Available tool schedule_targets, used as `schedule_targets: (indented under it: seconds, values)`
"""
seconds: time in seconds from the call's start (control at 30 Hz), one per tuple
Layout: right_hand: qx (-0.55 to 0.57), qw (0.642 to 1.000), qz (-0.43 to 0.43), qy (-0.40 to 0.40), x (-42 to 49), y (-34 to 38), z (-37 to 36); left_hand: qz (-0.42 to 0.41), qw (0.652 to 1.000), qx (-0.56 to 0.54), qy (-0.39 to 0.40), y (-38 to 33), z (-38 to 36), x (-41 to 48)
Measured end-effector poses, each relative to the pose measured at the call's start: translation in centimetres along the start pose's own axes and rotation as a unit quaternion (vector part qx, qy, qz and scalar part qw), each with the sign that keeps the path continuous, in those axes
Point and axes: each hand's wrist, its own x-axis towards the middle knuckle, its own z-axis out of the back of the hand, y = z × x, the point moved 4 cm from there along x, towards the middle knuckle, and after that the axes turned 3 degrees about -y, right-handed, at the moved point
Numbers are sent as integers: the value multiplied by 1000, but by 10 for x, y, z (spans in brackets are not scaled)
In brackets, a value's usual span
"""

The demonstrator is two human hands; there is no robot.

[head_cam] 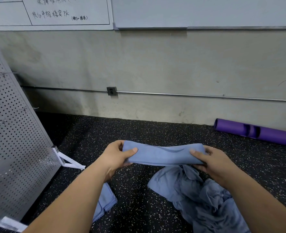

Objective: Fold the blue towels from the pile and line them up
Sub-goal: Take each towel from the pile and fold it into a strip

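Currently, a person's 2 bare hands hold 1 blue towel in the air, stretched level between them above a dark speckled floor. The left hand grips the towel's left end and the right hand grips its right end. Each has the thumb on top and the fingers curled underneath, and the 2 hands are well apart.

The towel is already a narrow folded band, so this fold looks nearly complete, though it is not yet set down. Partly hidden under the left forearm, at least 1 finished towel lies flat on the floor, probably the start of the line. Below the right hand sits a rumpled pile of blue cloth, unfolded, so much of the job appears to remain.

The held towel bears a darker curved stripe but no readable brand. A whiteboard at top left carries handwritten Chinese. The letters "PK" are legible, but the bracketed note beside them is too small to read. A purple tube lies by the wall.
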Motion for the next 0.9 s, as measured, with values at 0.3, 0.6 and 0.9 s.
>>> schedule_targets:
  seconds: [0.3,0.6,0.9]
  values:
    - [-31,993,76,-86,-4,9,-4,-64,993,35,-92,-13,1,-6]
    - [-85,977,130,-149,-12,15,-16,-55,992,47,-105,-10,-17,-9]
    - [-155,960,186,-137,-30,13,-55,-96,986,92,-103,-10,-54,-21]
